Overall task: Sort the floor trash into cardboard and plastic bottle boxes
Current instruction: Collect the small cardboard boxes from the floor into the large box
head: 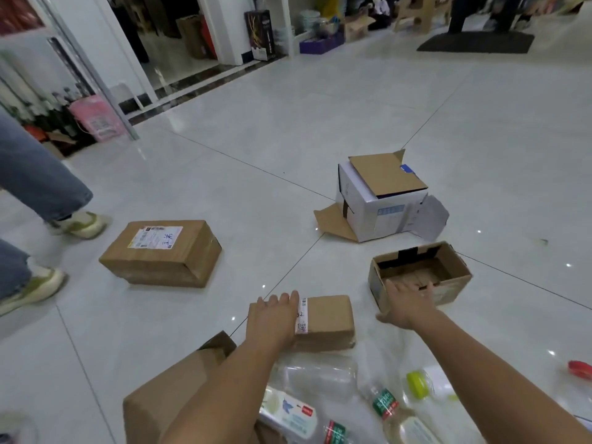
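Note:
My left hand (272, 318) lies flat on the left end of a small sealed cardboard parcel (326, 322) on the floor, fingers straight. My right hand (408, 304) reaches with spread fingers to the near rim of an open brown cardboard box (448, 277), holding nothing. Several clear plastic bottles (387, 405) lie on the floor near my arms, one with a yellow cap (416, 384). A larger sealed parcel (163, 251) with a label lies to the left. A white box (381, 200) with open flaps stands behind.
Another person's legs and shoes (77, 224) stand at the left. A brown cardboard piece (173, 392) lies under my left arm. A red cap (579, 368) shows at the right edge. Shelves and clutter line the back wall; a dark mat (477, 43) lies far back.

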Motion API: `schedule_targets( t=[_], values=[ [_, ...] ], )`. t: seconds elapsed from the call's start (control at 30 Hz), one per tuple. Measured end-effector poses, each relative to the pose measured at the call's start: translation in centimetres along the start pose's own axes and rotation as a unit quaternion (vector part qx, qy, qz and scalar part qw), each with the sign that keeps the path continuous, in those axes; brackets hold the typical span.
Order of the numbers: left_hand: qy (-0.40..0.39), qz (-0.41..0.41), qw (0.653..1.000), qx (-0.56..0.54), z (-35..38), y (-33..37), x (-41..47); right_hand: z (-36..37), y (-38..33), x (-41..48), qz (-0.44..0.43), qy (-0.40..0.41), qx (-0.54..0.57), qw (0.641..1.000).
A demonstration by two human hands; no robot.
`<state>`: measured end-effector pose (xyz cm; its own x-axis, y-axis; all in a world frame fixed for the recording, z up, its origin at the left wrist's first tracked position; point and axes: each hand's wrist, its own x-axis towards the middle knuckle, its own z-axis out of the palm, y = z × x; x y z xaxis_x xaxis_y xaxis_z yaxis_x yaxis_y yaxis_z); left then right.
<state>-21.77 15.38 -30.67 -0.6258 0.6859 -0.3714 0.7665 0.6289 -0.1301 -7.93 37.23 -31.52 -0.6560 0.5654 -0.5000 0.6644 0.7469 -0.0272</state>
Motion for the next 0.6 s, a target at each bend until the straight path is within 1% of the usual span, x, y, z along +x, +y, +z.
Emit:
schedule_targets(
  t=[0.2,0.3,0.4,0.5,0.6],
  values=[
    [-0.003,-0.016,1.0,-0.021,-0.5,0.4,-0.9,0.9,-1.5,-0.5,0.086,0.087,0.009,0.992],
    [-0.01,0.005,1.0,-0.011,-0.9,1.1,-1.4,2.1,-1.9,-1.6,0.13,0.097,-0.016,0.987],
    [-0.006,0.017,1.0,-0.009,-1.3,2.1,-1.5,2.5,-1.7,-2.6,0.139,0.109,-0.011,0.984],
    [0.002,-0.009,0.998,-0.063,-2.2,3.0,-1.4,2.5,-0.5,-3.1,0.136,0.117,0.026,0.983],
    [0.027,-0.035,0.991,-0.13,-3.0,3.9,-1.3,2.6,0.2,-3.5,0.13,0.135,0.021,0.982]
  ],
)
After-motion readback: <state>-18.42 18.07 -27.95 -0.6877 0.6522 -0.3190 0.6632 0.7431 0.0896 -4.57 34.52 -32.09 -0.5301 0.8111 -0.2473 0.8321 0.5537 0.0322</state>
